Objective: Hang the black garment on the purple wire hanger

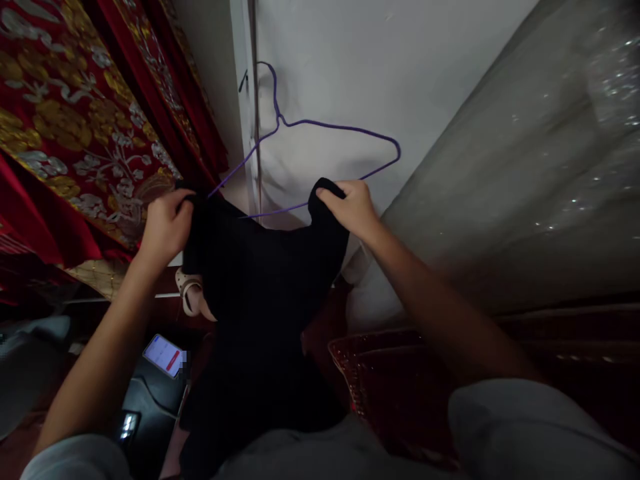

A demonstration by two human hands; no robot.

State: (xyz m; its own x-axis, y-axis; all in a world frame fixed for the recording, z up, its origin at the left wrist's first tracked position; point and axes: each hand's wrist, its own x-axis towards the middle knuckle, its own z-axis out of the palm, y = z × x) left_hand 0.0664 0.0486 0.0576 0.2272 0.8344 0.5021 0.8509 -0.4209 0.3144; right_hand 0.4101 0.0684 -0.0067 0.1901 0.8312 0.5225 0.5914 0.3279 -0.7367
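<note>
Head view: both hands are closed on a black garment (255,287), the left hand (167,223) pinching one upper corner and the right hand (356,205) the other. The cloth stretches between them, its length running down from the hands toward the wearer's body. Just beyond it, a purple hanger (340,125) lies crosswise, tilted so that its right end stands higher. That end is bare, up and right of the right hand, which is the nearer one to it; the left end disappears behind cloth by the left hand. The hook meets a pale upright edge (245,80); its hold there is unclear.
</note>
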